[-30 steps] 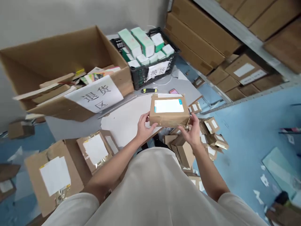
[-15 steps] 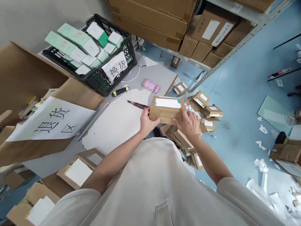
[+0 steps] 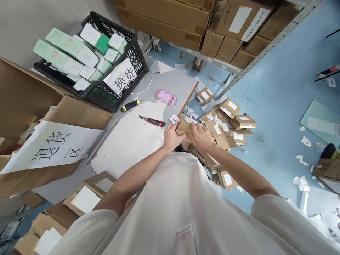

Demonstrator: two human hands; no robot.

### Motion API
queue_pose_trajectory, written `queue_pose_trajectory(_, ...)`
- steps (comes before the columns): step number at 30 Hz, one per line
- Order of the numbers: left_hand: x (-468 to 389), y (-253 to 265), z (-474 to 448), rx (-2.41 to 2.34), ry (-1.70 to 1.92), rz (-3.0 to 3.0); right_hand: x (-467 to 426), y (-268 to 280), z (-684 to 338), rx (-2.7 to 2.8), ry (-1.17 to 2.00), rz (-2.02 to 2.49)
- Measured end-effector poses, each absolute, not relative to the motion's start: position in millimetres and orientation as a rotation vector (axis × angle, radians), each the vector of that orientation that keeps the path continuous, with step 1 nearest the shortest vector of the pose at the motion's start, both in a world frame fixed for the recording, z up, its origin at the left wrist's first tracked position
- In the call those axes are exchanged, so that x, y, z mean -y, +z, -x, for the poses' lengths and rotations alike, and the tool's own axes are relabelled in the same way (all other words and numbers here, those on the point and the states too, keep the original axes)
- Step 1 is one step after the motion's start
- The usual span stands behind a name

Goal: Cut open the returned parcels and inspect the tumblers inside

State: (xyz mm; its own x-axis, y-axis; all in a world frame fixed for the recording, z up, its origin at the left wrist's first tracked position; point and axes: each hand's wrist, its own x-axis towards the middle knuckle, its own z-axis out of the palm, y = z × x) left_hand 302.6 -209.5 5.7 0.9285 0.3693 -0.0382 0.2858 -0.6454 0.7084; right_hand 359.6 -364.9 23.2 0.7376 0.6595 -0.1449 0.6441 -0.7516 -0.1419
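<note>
Both my hands grip a small brown cardboard box in front of my body, near the table's right edge. My left hand is closed on its left end, and my right hand on its right side. The box is tilted, so its white label shows only as a thin strip, and my fingers cover part of it. Just left of it on the table lies a red and black utility knife with its blade out. A yellow and black cutter lies farther back.
A black plastic crate of green and white boxes stands at the back left, beside a large open carton. Several brown boxes are piled on the floor at right. Shelving with cartons stands behind. Paper scraps litter the blue floor.
The box has turned in my hands: its labelled face, broad before, now shows edge-on. My hands have come closer together. The camera view has shifted slightly.
</note>
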Motion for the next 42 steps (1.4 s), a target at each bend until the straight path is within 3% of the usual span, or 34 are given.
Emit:
queue_pose_trajectory(12,210,10,-304,-0.414,0.022,-2.328,371,29,-368,1.033,0.564,2.886)
queue_pose_trajectory(20,226,5,-303,-0.433,0.094,-2.325,360,43,-351,0.874,0.414,2.894)
queue_pose_trajectory(25,224,9,-306,-0.392,0.103,-2.356,365,43,-357,0.762,0.591,2.89)
queue_pose_trajectory(34,206,7,-300,-0.21,0.064,-2.37,402,39,-376,0.785,0.733,2.405)
queue_pose_trajectory(38,197,-4,-299,-0.161,0.057,-2.287,413,41,-385,0.677,0.631,2.382)
queue_pose_trajectory(42,207,-17,-298,-0.415,0.178,-2.096,408,46,-381,0.539,0.481,2.48)
